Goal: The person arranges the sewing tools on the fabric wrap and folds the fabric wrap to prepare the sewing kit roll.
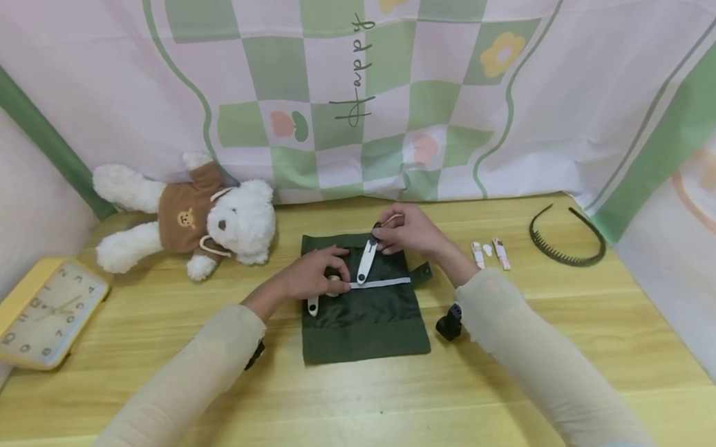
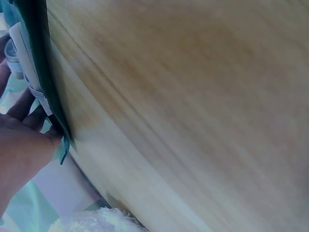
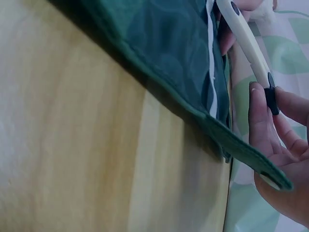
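A dark green fabric pouch (image 1: 366, 339) lies unfolded on the table, with a white-trimmed pocket across its middle. Between the thumb and fingers of my right hand (image 1: 413, 232) is the black end of a slim white tool (image 1: 367, 261), slanting down to the pocket opening. My left hand (image 1: 312, 274) pinches the pocket's edge near the trim; its fingertips are partly hidden. Beside it a second white handle (image 1: 313, 305) with a black dot shows at the pouch's left. A small round pale item (image 2: 13, 58) stands there too. The right wrist view shows the tool's white shaft (image 3: 248, 46) clearly.
On the wooden table, a plush dog (image 1: 189, 218) and a yellow clock (image 1: 40, 311) are on the left. Two small pale packets (image 1: 501, 255) and a dark toothed headband (image 1: 569, 258) lie on the right. A patterned curtain (image 1: 334, 66) hangs behind.
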`<state>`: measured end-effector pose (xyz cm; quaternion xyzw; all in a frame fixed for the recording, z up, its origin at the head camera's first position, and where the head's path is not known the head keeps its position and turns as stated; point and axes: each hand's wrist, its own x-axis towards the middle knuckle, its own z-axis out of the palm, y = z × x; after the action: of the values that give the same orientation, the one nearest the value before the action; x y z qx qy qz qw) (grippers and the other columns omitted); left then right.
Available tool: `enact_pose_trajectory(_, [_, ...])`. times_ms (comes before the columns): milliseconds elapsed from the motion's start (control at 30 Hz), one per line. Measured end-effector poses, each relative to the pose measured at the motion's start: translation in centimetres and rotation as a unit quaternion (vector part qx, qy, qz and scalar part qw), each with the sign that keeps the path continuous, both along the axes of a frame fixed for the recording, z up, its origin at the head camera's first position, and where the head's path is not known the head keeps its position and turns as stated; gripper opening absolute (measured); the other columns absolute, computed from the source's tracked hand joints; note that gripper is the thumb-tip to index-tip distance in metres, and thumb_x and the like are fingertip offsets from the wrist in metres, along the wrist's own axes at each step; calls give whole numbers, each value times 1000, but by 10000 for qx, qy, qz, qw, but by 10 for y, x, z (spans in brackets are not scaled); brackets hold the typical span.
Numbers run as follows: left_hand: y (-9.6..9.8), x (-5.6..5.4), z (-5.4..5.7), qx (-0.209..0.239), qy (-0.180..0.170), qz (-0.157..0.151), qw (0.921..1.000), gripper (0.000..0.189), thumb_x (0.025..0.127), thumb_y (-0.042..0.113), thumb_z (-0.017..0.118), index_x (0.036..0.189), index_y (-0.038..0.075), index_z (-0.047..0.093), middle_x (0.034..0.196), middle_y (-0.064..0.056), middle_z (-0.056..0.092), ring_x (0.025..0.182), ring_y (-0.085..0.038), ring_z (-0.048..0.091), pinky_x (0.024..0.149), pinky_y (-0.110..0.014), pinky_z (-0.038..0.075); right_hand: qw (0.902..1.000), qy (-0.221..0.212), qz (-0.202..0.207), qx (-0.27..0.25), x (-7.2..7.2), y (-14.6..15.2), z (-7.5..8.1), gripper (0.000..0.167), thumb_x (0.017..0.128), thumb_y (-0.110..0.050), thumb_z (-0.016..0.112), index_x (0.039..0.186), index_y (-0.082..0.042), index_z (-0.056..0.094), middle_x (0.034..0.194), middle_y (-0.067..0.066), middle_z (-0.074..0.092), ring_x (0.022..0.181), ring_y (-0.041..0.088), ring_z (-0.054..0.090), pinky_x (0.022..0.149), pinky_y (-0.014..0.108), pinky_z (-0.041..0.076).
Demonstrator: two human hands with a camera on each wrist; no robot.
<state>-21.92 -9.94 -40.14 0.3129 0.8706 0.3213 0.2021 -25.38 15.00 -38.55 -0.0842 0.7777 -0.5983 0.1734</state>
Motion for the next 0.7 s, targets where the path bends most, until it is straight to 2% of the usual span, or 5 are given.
enact_pose_trajectory(167, [0, 0, 1, 7, -47, -2, 10000, 6, 97, 22, 71, 94, 17, 73, 159, -16, 39, 153, -38, 15, 119, -51, 25, 9999, 54, -85, -51, 1, -5, -2, 29, 100, -3, 63, 121, 9, 47, 112, 29, 65, 78, 23, 73, 74, 40, 61])
enact_pose_trajectory(333, [-1, -1, 0, 69, -58, -35, 10000, 5, 98, 19, 71, 94, 16, 74, 158, -18, 38, 152, -40, 15, 119, -52, 25, 9998, 141, -121, -14, 0, -10, -2, 29, 101, -4, 63, 121, 10, 48, 111, 29, 65, 81, 26, 73, 74, 40, 61])
enact_pose_trajectory(700, [-2, -2, 0, 42, -136, -105, 9998, 7, 99, 23, 70, 96, 17, 74, 159, -17, 36, 153, -39, 13, 119, -51, 25, 9999, 4, -93, 79, 0, -16, -3, 24, 101, -1, 60, 119, 8, 48, 108, 29, 65, 80, 25, 72, 72, 36, 61])
